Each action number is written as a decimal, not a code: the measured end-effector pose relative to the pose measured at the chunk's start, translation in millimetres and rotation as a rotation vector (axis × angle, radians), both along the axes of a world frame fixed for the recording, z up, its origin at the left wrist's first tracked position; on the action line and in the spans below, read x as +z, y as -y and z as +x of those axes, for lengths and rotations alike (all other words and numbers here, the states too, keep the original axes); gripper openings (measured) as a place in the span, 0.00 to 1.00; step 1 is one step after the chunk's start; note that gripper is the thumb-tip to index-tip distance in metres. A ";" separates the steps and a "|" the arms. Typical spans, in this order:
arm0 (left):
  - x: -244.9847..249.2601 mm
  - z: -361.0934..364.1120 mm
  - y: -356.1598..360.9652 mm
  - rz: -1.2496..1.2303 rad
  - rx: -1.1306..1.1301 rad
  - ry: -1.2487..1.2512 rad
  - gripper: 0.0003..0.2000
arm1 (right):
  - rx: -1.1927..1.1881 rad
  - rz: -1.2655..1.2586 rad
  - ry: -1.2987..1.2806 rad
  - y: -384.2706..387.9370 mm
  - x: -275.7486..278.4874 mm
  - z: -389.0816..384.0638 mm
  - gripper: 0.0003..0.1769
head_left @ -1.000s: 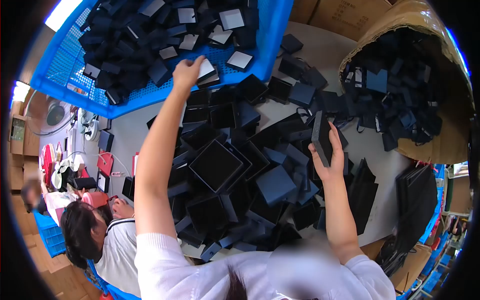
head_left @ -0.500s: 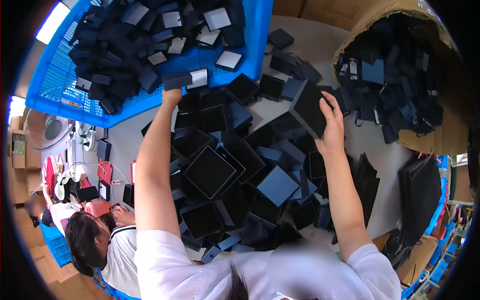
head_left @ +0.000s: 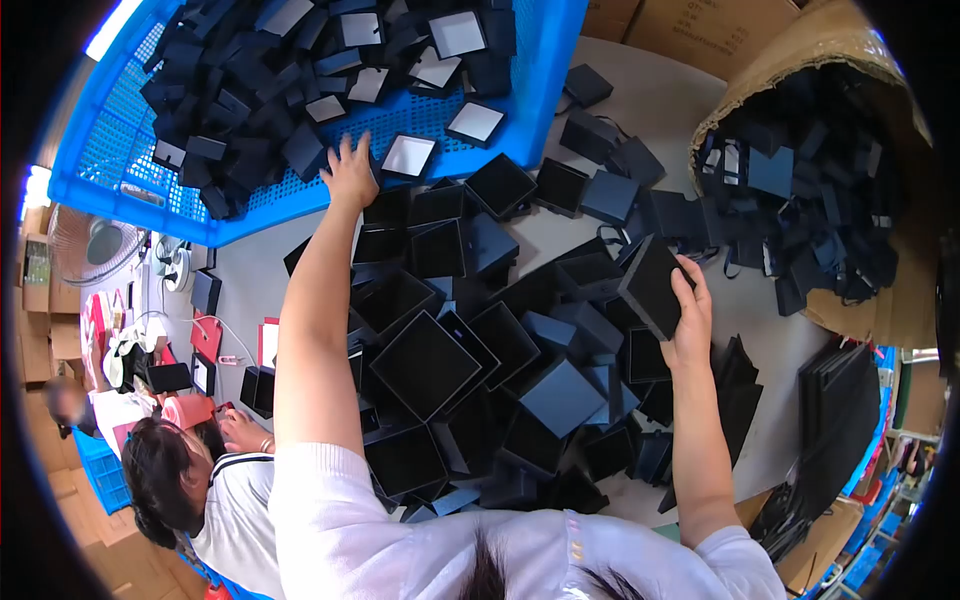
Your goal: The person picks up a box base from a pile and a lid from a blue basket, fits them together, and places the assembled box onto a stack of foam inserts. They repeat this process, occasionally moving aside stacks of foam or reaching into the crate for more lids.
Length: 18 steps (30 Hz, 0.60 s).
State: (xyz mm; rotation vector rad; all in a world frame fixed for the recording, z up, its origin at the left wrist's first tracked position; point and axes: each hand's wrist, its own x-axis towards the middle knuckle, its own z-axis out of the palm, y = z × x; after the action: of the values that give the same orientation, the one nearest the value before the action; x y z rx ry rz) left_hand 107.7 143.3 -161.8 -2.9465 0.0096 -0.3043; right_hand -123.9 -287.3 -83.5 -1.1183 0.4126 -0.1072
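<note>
My left hand (head_left: 350, 174) reaches over the near rim of a blue plastic crate (head_left: 270, 212), fingers spread and nothing in them. Beside its fingertips, inside the crate, lies a small dark box part with a white inside (head_left: 409, 156). A black square box piece (head_left: 652, 288), tilted on edge, is in my right hand (head_left: 690, 318), with the fingers behind its right edge and the thumb side low. Under and between my arms spreads a heap of open dark box halves (head_left: 427, 366), some black inside, with a blue-grey one (head_left: 562, 397) among them.
A cardboard carton (head_left: 855, 50) on its side at the right spills dark box pieces onto the grey table (head_left: 655, 85). Black flat sheets (head_left: 825, 430) stand at the right edge. A co-worker (head_left: 235, 500) sits at the left, near a fan (head_left: 98, 245).
My left hand has let go of a small dark box at the crate and its fingers have opened. My right hand, still holding the black piece, has come lower in the view.
</note>
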 end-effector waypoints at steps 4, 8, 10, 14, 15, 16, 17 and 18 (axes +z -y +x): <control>-17.5 19.2 -33.4 0.005 0.038 -0.250 0.26 | -0.002 0.012 -0.016 -14.7 11.0 7.0 0.15; -0.7 -4.0 -51.8 -0.332 -0.086 0.099 0.12 | 0.022 -0.072 0.045 -17.9 16.2 10.1 0.15; 38.4 -21.1 -34.3 -0.646 -0.163 0.324 0.07 | 0.011 -0.227 0.115 -24.0 18.4 19.8 0.15; 115.5 -93.4 50.7 -0.821 -0.240 0.169 0.11 | 0.090 -0.506 0.395 -73.7 56.8 33.4 0.13; 121.8 -108.3 67.0 -0.926 -0.282 0.117 0.12 | 0.125 -0.488 0.451 -88.3 65.3 35.2 0.13; 127.5 -123.9 82.7 -0.982 -0.328 0.091 0.14 | 0.148 -0.585 0.529 -102.2 75.0 34.4 0.13; 133.9 -135.6 97.6 -1.038 -0.384 0.069 0.15 | 0.165 -0.687 0.613 -113.6 83.6 35.5 0.14; 140.1 -146.1 110.5 -1.175 -0.382 -0.026 0.16 | 0.217 -0.737 0.633 -121.6 85.4 37.4 0.15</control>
State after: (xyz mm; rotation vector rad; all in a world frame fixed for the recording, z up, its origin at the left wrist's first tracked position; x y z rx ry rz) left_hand -38.5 32.8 -21.7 -4.1032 0.5963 -0.4263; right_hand -86.5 -165.7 1.9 -1.7581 -0.3537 -0.4318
